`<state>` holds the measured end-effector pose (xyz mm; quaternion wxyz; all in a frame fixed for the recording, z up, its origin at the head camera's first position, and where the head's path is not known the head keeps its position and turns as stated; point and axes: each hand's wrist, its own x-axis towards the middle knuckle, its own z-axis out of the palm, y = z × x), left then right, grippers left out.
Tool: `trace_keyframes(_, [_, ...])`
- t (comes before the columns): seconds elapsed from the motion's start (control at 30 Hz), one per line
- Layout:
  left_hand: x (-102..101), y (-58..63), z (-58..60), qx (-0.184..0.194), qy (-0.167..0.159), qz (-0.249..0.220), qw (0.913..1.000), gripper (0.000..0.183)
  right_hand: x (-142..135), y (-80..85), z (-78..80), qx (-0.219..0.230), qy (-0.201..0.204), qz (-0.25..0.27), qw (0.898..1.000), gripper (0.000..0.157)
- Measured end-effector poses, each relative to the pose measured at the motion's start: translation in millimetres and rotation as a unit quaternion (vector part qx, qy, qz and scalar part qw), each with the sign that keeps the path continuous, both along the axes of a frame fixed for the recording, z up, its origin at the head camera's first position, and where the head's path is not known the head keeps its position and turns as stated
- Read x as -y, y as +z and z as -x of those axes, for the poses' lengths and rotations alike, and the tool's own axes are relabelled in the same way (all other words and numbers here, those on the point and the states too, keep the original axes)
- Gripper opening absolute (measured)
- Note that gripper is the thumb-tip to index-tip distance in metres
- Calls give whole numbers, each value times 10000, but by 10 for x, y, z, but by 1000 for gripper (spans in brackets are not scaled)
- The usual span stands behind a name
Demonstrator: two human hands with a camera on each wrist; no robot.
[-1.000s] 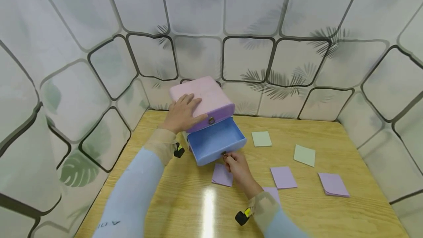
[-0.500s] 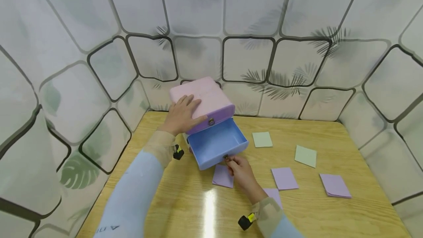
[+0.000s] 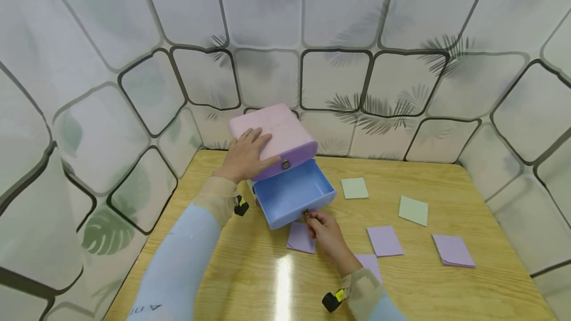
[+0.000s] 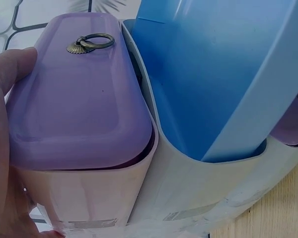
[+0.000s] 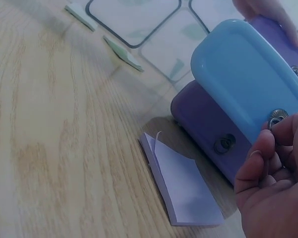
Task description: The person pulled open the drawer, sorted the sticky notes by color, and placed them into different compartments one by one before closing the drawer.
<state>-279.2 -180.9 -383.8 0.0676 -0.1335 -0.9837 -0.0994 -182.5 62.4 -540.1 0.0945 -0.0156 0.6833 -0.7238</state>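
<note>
A small chest (image 3: pixel 276 128) with a pink top stands at the back left of the table. My left hand (image 3: pixel 245 155) rests on that top, its fingers spread, with the thumb reaching to the purple top drawer (image 4: pixel 84 104). Below it, the blue middle drawer (image 3: pixel 290 194) is pulled well out, and its inside is bare. My right hand (image 3: pixel 327 234) pinches the metal ring pull (image 5: pixel 276 121) on the blue drawer's front between thumb and fingers. Beneath the blue drawer, the purple bottom drawer (image 5: pixel 198 111) appears in the right wrist view with its own ring.
A purple sticky-note pad (image 5: pixel 184 183) lies just in front of the chest, partly behind my right hand in the head view. More purple pads (image 3: pixel 385 240) and two green pads (image 3: pixel 354 188) are spread to the right. Patterned curtains (image 3: pixel 334 78) enclose the wooden table (image 3: pixel 241 271).
The blue drawer has come slightly farther out toward me, with my right hand still on its ring. My left hand has stayed on the chest's top.
</note>
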Motion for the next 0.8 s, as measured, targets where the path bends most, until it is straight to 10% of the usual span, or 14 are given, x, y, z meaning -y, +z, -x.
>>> trace_keyframes(0.8, [76,-50,-3,-273,-309,-1192,9920,73,-159,-44,-60,174,-238,-195,9994,26])
